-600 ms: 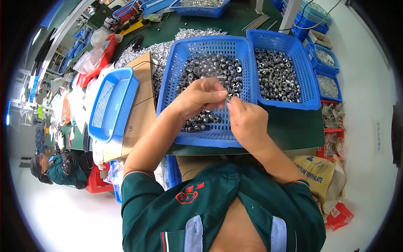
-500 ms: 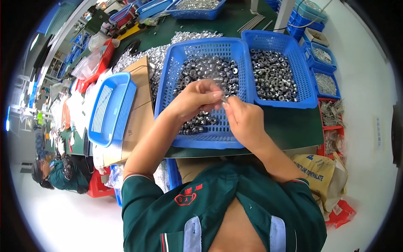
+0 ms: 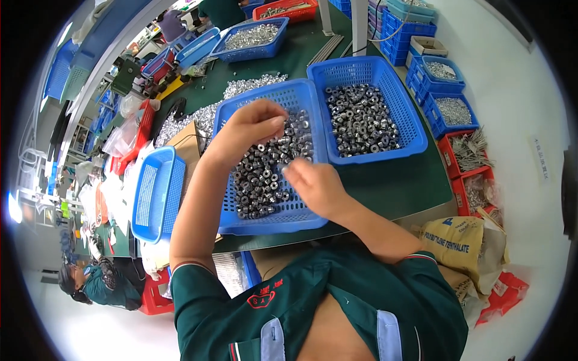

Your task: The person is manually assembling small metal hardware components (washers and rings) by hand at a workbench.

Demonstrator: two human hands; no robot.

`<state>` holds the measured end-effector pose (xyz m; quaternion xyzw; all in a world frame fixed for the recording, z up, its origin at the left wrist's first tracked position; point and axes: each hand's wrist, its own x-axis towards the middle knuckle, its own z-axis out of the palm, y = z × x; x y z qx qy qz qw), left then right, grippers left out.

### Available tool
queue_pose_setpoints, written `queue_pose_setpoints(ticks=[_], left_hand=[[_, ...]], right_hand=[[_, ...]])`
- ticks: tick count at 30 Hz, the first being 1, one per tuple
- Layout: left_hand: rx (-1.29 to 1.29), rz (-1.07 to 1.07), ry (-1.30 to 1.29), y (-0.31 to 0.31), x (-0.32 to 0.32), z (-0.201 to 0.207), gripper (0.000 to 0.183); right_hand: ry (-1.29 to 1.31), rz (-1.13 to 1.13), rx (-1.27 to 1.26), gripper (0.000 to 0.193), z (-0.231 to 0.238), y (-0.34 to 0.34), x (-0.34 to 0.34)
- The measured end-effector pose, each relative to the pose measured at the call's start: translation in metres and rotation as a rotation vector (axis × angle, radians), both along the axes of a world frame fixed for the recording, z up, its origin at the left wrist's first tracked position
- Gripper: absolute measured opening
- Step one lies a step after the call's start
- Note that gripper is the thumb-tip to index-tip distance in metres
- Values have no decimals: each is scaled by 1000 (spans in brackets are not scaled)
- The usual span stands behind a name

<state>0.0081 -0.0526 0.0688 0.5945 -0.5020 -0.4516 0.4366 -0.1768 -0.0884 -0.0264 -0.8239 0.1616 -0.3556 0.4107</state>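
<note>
My left hand (image 3: 248, 129) hovers above the left blue basket (image 3: 278, 227), its fingers curled and the thumb close to the fingertips. Whatever it may hold is hidden. Lower and to the right, over the basket's right side, my right hand (image 3: 318, 188) has its fingers drawn together. A small greyish spot shows at its fingertips, too blurred to name. Inside this basket lies a heap of small ring-shaped metal parts (image 3: 256, 180), dark and silvery, with holes through the middle. Similar metal parts (image 3: 362, 120) fill much of the right blue basket (image 3: 415, 135) beside it.
Left of the baskets is a light blue tray (image 3: 139, 210) by a cardboard sheet (image 3: 186, 144). Loose shiny parts (image 3: 256, 86) lie on the green table (image 3: 385, 186). Stacked bins (image 3: 442, 123) stand at right, above yellow sacks (image 3: 451, 243). A co-worker (image 3: 111, 283) sits far left.
My hands were together at the fingertips around a small metal piece; now they are apart, the left higher and further left, the right lower. The view has shifted, so the baskets appear lower and further left.
</note>
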Motion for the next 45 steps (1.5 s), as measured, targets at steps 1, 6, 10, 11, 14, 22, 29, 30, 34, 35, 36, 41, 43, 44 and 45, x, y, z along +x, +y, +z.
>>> queue_pose_setpoints(ticks=[1,6,10,11,14,22,29,30,34,35,36,41,43,44,45], left_hand=[[-22,9,-151,-11,-12,8,23],[-128,-347,-756,-82,-53,-26,24],[-85,-536,-1367,-102,-84,-61,21],[-234,-541,-1329,-105,-77,-81,23],[-179,-557,-1281,-109,-77,-89,26],[-617,34,-1020,-50,-32,-21,16],[83,-312,-1047,51,-12,-58,25],[66,-369,-1108,61,-18,-67,29],[-78,-448,-1279,69,-21,-104,28],[-108,-448,-1316,67,-21,-109,24],[-115,-445,-1313,65,-21,-114,24],[-15,-478,-1316,55,-25,-117,22],[16,-496,-1305,52,-24,-120,22],[51,-518,-1295,49,-23,-120,21],[49,-514,-1296,46,-21,-124,21]], right_hand=[[103,17,-139,28,4,4,-1],[348,140,-380,24,2,10,0],[305,119,-392,23,1,13,-1],[306,135,-390,23,1,14,-1],[314,140,-420,21,0,13,2],[-32,29,-7,20,3,1,-5],[-114,100,237,18,7,1,-6],[-103,118,232,17,7,3,-6],[-78,119,188,16,6,5,-6],[-61,119,187,16,7,5,-7],[-44,119,187,15,8,5,-7],[-8,109,159,15,7,5,-7],[1,114,158,15,7,6,-7],[-3,111,152,15,8,6,-7],[-8,110,147,15,8,6,-6]])
